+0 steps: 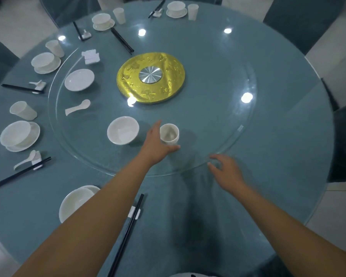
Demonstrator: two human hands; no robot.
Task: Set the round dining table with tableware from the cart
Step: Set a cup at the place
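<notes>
Head view shows our left hand (158,144) cupping the upright white cup (169,134) on the glass turntable (218,108), cup on its right, while our right hand (226,170) hovers released near the counter (288,156) edge.

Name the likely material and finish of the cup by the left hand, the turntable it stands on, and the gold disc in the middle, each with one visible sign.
Cup: probably glazed white ceramic; opaque with a soft sheen.
Turntable: clear glass; the blue cloth shows through and lamps reflect on it.
Gold disc: seemingly embossed metal or foil; shiny, patterned, with a brushed silver hub.
</notes>
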